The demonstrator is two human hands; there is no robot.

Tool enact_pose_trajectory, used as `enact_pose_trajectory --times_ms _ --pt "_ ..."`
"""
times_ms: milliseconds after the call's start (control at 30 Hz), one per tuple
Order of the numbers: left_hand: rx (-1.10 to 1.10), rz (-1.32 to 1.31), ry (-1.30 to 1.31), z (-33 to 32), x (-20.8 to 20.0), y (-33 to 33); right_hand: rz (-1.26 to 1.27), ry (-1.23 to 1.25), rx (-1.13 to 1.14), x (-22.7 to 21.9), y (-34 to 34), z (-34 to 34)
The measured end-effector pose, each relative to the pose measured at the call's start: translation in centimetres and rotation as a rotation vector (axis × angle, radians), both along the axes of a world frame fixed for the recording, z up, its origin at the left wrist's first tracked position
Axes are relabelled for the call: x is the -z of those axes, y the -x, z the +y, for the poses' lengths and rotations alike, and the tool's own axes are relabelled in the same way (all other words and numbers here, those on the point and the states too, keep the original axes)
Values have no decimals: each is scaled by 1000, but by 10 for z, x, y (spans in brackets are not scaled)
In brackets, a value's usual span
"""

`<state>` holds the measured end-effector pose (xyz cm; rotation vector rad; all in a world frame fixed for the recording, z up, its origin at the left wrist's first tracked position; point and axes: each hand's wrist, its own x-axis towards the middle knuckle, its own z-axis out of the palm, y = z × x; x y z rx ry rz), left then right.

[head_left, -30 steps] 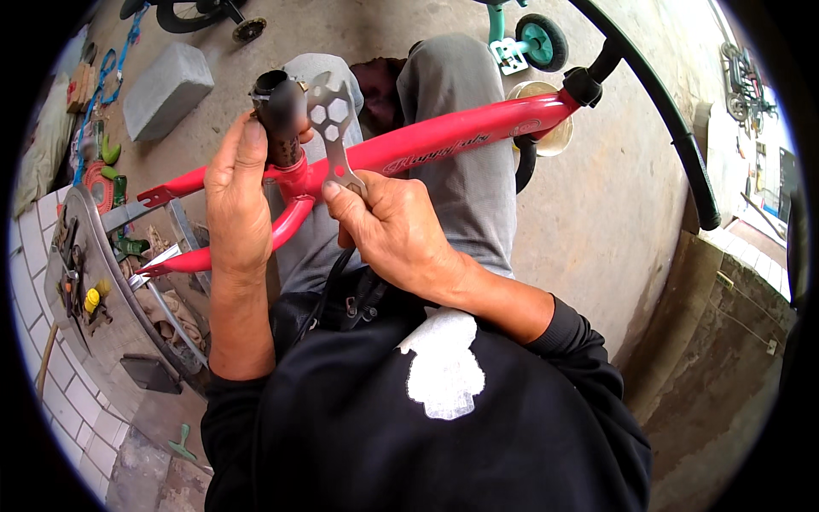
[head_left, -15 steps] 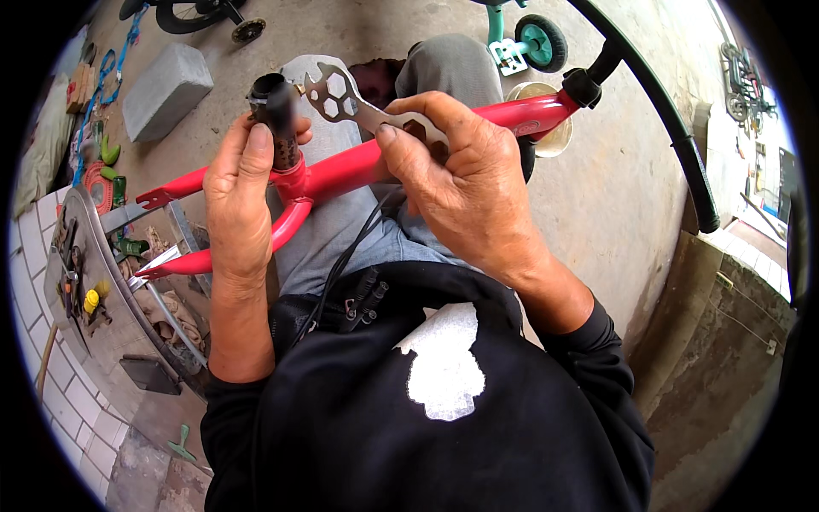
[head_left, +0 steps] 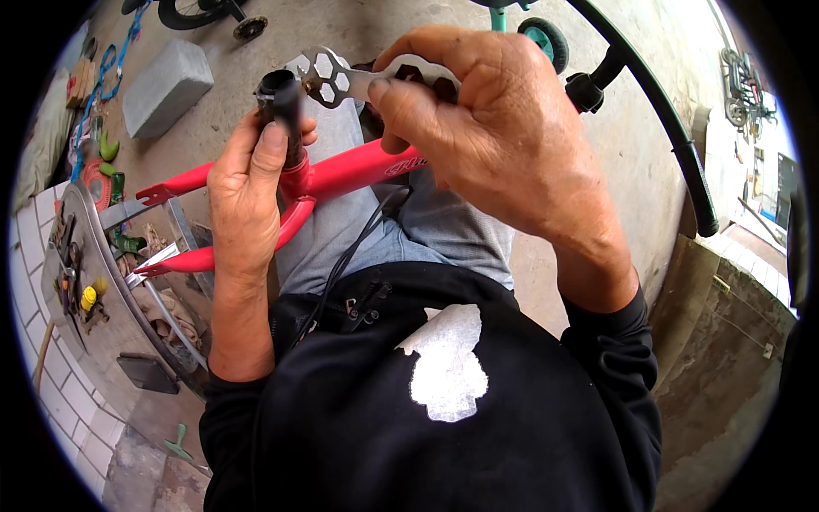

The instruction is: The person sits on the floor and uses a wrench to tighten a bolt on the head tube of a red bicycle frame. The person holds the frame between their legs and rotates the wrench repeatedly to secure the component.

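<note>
A red bicycle frame [head_left: 354,173] lies across my lap. From its upright red tube rises a dark tube with a black clamp [head_left: 279,92] at its top. My left hand [head_left: 246,192] is closed around this dark tube, thumb on the near side and fingertips showing on the far side. In my right hand [head_left: 512,128] is a flat metal multi-hole spanner [head_left: 358,84], pinched between thumb and fingers. The spanner's far end meets the right side of the clamp, by a small brass-coloured bolt; whether it is seated on it I cannot tell.
Black handlebars [head_left: 648,85] curve along the right. At left stand a round metal-rimmed table [head_left: 119,341] with tools and a grey block [head_left: 167,90]. A teal wheel [head_left: 544,43] and another small bicycle [head_left: 200,17] are beyond. Black cables [head_left: 350,247] hang over my lap.
My right hand has swung up and away, turning the spanner from a slant to nearly level. The clamp end has shifted slightly right; my left hand keeps its grip.
</note>
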<state>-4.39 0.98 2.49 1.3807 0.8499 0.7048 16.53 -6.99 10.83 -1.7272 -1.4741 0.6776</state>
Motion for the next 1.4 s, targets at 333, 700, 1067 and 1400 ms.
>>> enact_pose_trajectory --times_ms 333,700,1067,1400 --pt "8 -4 12 2 -2 1 -127 -15 -324 -45 -28 29" --pt "3 -34 2 5 5 -1 47 223 -8 39 39 -21" --pt "19 12 7 3 1 0 -165 -142 297 104 78 -32" --pt "13 36 -9 3 0 0 378 9 320 93 59 -36"
